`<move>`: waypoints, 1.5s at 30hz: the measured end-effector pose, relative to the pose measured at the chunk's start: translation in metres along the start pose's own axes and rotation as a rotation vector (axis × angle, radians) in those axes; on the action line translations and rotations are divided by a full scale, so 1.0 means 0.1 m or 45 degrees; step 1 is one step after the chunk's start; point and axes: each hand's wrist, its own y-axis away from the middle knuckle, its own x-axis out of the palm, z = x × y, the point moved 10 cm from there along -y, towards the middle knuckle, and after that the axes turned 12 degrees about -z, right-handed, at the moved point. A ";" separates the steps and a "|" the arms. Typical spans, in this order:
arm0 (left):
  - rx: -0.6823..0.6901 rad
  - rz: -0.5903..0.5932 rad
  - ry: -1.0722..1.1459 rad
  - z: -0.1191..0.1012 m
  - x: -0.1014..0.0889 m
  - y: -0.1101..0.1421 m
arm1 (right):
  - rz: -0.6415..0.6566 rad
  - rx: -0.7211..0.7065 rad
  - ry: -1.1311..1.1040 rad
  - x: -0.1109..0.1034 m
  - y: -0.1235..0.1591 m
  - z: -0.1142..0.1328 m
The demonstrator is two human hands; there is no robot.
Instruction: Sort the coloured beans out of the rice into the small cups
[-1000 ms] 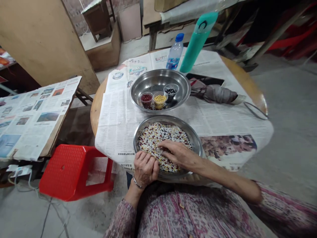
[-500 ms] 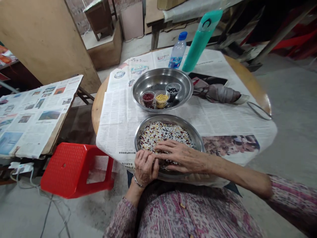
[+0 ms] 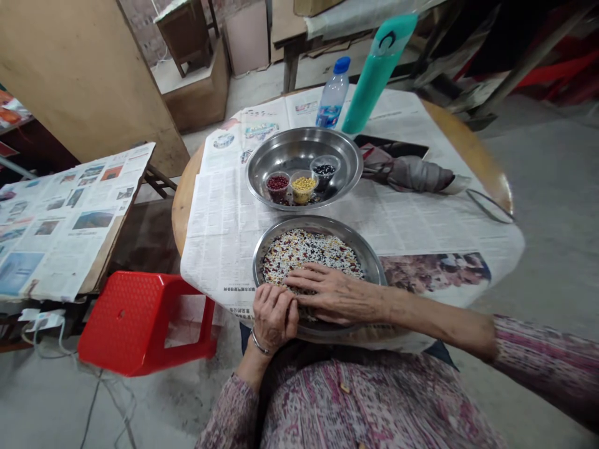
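A steel plate (image 3: 327,223) sits on the newspaper in front of me, holding a mix of white, dark red, black and yellow grains and beans (image 3: 309,255). My right hand (image 3: 334,294) lies flat over the near part of the mix, fingers spread and pointing left. My left hand (image 3: 274,318), with a metal bangle (image 3: 259,344) at the wrist, has its fingers bunched at the plate's near rim. Whether those fingers pinch any grains is hidden. Beyond stands a steel basin (image 3: 304,140) with small cups of red beans (image 3: 277,187), yellow beans (image 3: 304,189) and black beans (image 3: 324,171).
Newspaper covers a round wooden table (image 3: 486,165). A water bottle (image 3: 333,93), teal flask (image 3: 379,73) and folded umbrella (image 3: 412,174) stand beyond the plates. A red plastic stool (image 3: 140,324) is at lower left, beside a newspaper-covered table (image 3: 70,218).
My right forearm has swung higher in the view, and its hand lies flatter across the grains. My left hand remains at the near rim.
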 end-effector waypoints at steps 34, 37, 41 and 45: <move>-0.041 0.041 0.018 0.03 0.04 0.03 | -0.215 0.426 0.508 -0.03 -0.03 -0.57; -0.035 0.047 0.016 0.03 0.04 0.02 | -0.220 0.419 0.477 -0.03 -0.07 -0.54; -0.016 0.052 0.026 0.02 0.05 0.03 | -0.242 0.331 0.315 0.00 -0.16 -0.42; -0.014 0.050 0.013 0.02 0.05 0.03 | -0.227 0.282 0.243 0.10 -0.27 -0.36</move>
